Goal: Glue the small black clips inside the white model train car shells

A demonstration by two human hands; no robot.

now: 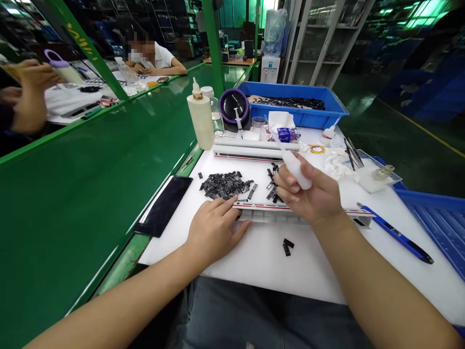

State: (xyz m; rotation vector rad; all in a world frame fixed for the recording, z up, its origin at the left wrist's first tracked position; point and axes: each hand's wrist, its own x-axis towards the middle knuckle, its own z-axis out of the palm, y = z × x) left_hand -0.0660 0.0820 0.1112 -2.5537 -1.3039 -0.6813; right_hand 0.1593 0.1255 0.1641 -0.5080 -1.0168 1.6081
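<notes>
My right hand [314, 191] is closed around a small white squeeze bottle [297, 169], its thin nozzle pointing up and away from me. Below it runs a long white rail [261, 206] with a red stripe, lying across the table in front of me. My left hand [212, 231] grips the left end of this rail, fingers over the far side and thumb on the near side. Just beyond lies a heap of small black rectangular pieces [225, 184]. A second, smaller group of black pieces [271, 184] is partly hidden by my right hand. Two loose black pieces [286, 246] rest nearer to me.
Another white rail [250, 150] lies farther back. Behind it stand a cream bottle [201, 121], a syringe [239, 123] and a blue bin [301, 114] of black parts. Rightward are tweezers [352, 152] and a blue pen [399, 236]. A co-worker [156, 58] sits across the green belt [90, 169].
</notes>
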